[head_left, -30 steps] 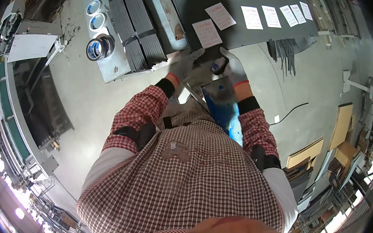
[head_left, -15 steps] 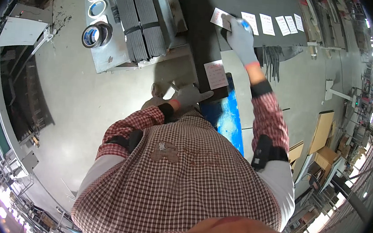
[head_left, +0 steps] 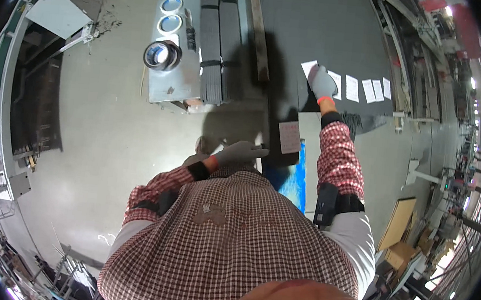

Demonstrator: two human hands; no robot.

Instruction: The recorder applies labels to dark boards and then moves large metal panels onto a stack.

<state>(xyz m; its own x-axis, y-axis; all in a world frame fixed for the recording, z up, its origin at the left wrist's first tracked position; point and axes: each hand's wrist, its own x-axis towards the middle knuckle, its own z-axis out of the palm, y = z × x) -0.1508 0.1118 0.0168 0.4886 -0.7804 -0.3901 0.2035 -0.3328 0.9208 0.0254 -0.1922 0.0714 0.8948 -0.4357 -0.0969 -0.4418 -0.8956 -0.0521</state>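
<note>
My right hand, in a grey glove, reaches over a dark sheet-covered surface. Its fingers are closed at the edge of a tilted white card with writing on it. Whether a roll is also under that palm is hidden. To its right lies a row of several similar cards. My left hand, also gloved, is low in front of my apron with its fingers stretched toward the near corner of the dark surface. Beside its fingertips lies a larger written card; a small dark bit shows at the fingertips.
To the left, a metal table holds two pale tape rolls, dark tape rolls and strapped bundles of dark strips. A raised bar runs alongside. A blue panel stands below the near corner.
The view has shifted, so table and cards appear lower and further right. A blue-and-white round thing seen at my right hand before no longer shows. My left hand's fingers point straighter right.
</note>
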